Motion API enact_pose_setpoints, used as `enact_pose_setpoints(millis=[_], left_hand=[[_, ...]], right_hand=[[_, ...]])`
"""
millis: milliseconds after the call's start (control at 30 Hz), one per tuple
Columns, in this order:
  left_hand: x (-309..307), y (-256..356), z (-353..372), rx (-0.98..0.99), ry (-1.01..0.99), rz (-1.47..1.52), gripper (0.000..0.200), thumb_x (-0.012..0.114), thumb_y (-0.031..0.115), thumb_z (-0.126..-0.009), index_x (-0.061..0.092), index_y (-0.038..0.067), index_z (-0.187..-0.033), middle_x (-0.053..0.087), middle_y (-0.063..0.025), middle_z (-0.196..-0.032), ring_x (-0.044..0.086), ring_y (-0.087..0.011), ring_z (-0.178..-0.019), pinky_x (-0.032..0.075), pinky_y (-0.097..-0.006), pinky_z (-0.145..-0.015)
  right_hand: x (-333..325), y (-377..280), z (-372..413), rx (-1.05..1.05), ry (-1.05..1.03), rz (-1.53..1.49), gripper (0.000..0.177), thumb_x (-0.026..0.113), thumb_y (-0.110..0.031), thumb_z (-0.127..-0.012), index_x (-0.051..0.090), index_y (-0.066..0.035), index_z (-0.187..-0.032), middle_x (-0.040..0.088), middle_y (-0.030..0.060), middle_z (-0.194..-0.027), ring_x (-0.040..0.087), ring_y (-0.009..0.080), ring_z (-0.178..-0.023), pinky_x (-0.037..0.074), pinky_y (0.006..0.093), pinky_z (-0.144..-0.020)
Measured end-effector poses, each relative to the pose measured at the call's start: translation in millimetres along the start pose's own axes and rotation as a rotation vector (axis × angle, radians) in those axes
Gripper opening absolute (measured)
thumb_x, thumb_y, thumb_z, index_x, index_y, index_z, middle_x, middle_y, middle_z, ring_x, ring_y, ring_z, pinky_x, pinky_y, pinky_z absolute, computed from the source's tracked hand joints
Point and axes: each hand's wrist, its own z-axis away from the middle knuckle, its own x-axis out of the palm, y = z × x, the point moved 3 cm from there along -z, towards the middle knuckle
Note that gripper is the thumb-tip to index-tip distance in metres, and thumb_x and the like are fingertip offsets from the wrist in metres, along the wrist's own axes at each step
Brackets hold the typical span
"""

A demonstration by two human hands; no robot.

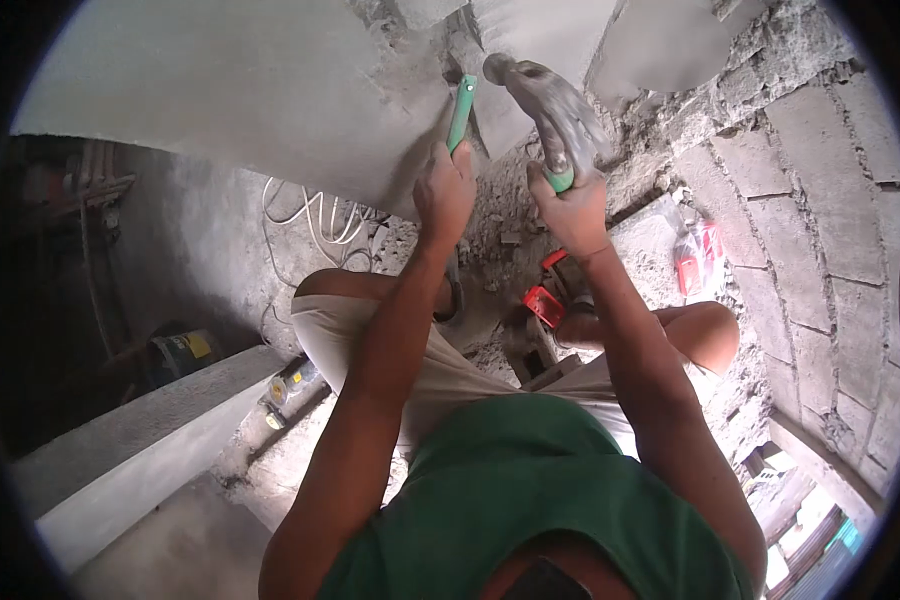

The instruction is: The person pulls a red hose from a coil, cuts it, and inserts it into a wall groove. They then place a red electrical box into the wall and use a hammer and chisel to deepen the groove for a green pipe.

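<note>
My left hand (445, 190) is closed around a green chisel (461, 112), held tilted up against the grey wall (240, 80). Its upper end, with a small light spot, sits beside a broken gap in the plaster; the working tip cannot be made out. In my closed right hand (573, 212) is a claw hammer (545, 98) with a green grip, smeared by motion. The hammer's head is up near the wall, to the right of the chisel and apart from it.
White cable (320, 215) lies coiled on the rubble at left. A red-and-black tool (543, 305) rests between my legs, and a red item in clear plastic (698, 260) lies to the right. Beyond it rises a block wall (805, 230). A concrete ledge (160, 430) runs along the left.
</note>
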Motion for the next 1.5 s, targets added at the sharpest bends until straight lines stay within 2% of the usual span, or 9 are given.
enact_pose_setpoints(millis=[100,267,333,467,667,767,933,1233,1500], left_hand=[[4.1,2.7,0.3,-0.009,-0.006,-0.017,0.041,0.050,0.041,-0.099,0.058,0.001,-0.097,0.065,-0.0280,-0.080,0.062,-0.0505,-0.079,0.047,-0.0575,-0.071],[38.5,-38.3,1.3,-0.077,-0.115,-0.036,0.043,0.049,0.041,-0.099,0.061,0.000,-0.101,0.066,-0.0285,-0.090,0.064,-0.0479,-0.088,0.048,-0.0560,-0.077],[35.4,-33.3,20.6,-0.141,-0.312,-0.004,0.045,0.051,0.042,-0.098,0.062,-0.001,-0.103,0.065,-0.0308,-0.097,0.062,-0.0487,-0.094,0.047,-0.0556,-0.081],[55.0,-51.1,35.3,0.034,-0.543,-0.086,0.047,0.054,0.044,-0.095,0.063,-0.002,-0.099,0.065,-0.0301,-0.093,0.061,-0.0506,-0.089,0.046,-0.0558,-0.079],[-44.5,-31.5,-1.8,-0.219,-0.684,0.080,0.038,0.059,0.039,-0.092,0.061,0.001,-0.088,0.055,-0.0061,-0.067,0.054,-0.0194,-0.060,0.045,-0.0408,-0.056],[-97.4,-17.0,-15.7,-0.050,-0.705,-0.060,0.036,0.061,0.036,-0.091,0.059,0.000,-0.087,0.053,-0.0103,-0.067,0.055,-0.0237,-0.064,0.044,-0.0421,-0.062],[-155.6,-22.1,-12.6,0.264,-0.799,-0.396,0.036,0.063,0.035,-0.088,0.059,-0.001,-0.089,0.056,-0.0162,-0.073,0.056,-0.0285,-0.070,0.044,-0.0423,-0.069],[-173.7,-111.3,19.2,-0.012,-0.748,-0.373,0.027,0.069,0.023,-0.085,0.068,-0.001,-0.097,0.063,-0.0119,-0.074,0.059,-0.0206,-0.069,0.046,-0.0371,-0.067],[-172.8,-107.2,29.0,-0.092,-0.687,-0.310,0.027,0.070,0.023,-0.083,0.068,-0.001,-0.094,0.062,-0.0109,-0.072,0.056,-0.0184,-0.065,0.045,-0.0355,-0.064]], right_hand=[[24.0,48.4,-20.9,-0.215,0.107,0.123,0.028,0.066,-0.021,-0.082,0.063,0.001,-0.100,0.068,0.0262,-0.088,0.067,0.0439,-0.082,0.055,0.0451,-0.074],[11.0,54.3,-23.4,-0.016,-0.100,0.503,0.033,0.065,-0.027,-0.082,0.063,0.000,-0.100,0.068,0.0264,-0.087,0.067,0.0433,-0.086,0.053,0.0465,-0.076],[-3.1,58.6,7.9,0.093,-0.022,0.245,0.032,0.065,-0.027,-0.083,0.063,0.000,-0.100,0.067,0.0260,-0.083,0.066,0.0425,-0.080,0.053,0.0450,-0.073],[-67.9,81.0,24.4,0.091,0.000,0.082,0.024,0.067,-0.016,-0.083,0.065,-0.001,-0.102,0.062,0.0160,-0.071,0.057,0.0170,-0.064,0.050,0.0350,-0.065],[-171.4,77.5,52.3,0.316,0.193,-0.519,0.013,0.066,-0.013,-0.089,0.062,-0.003,-0.097,0.054,-0.0013,-0.066,0.047,0.0062,-0.048,0.040,0.0254,-0.041],[-209.0,86.5,74.3,0.539,0.257,-0.812,0.019,0.065,-0.019,-0.091,0.057,-0.006,-0.103,0.048,-0.0039,-0.064,0.045,0.0072,-0.047,0.044,0.0257,-0.043],[-236.2,143.4,88.7,0.627,0.320,-1.244,0.021,0.055,-0.019,-0.094,0.048,-0.014,-0.075,0.048,-0.0010,-0.058,0.046,0.0133,-0.047,0.045,0.0296,-0.046],[-248.0,172.1,82.3,0.557,0.612,-1.626,0.008,0.052,-0.007,-0.094,0.045,-0.009,-0.091,0.050,0.0013,-0.067,0.052,0.0140,-0.052,0.049,0.0292,-0.048],[-240.0,153.8,90.8,0.577,0.380,-1.529,0.012,0.054,-0.013,-0.094,0.046,-0.013,-0.086,0.050,-0.0017,-0.061,0.053,0.0124,-0.049,0.046,0.0291,-0.044]])
